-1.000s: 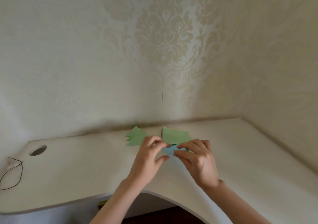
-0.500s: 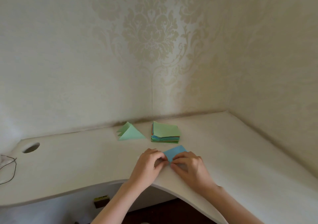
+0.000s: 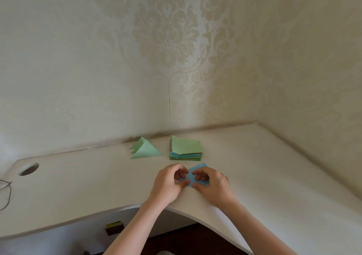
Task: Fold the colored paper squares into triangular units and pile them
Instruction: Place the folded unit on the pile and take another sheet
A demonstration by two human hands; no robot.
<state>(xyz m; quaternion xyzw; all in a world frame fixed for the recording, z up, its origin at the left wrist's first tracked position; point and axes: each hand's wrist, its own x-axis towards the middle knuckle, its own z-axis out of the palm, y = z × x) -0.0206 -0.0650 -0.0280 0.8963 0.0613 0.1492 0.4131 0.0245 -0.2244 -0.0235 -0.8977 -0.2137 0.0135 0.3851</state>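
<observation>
A blue paper square (image 3: 190, 177) lies on the white desk (image 3: 98, 186) near its curved front edge. My left hand (image 3: 168, 184) pinches its left side with curled fingers and thumb. My right hand (image 3: 212, 186) pinches its right side the same way, and both hands cover much of the sheet. Behind them stands a stack of colored paper squares (image 3: 185, 149) with a green sheet on top. To the left of the stack lie green folded triangles (image 3: 145, 150), overlapping one another.
The desk fits into a corner between two wallpapered walls. A round cable hole (image 3: 29, 169) sits at the far left, with a thin black wire (image 3: 5, 194) beside it. A small yellow-and-black object (image 3: 114, 227) shows under the desk's front edge.
Both hands drew the blue sheet away from the stack toward the front edge and set it on the desk. The camera view tilted, uncovering the stack and triangles.
</observation>
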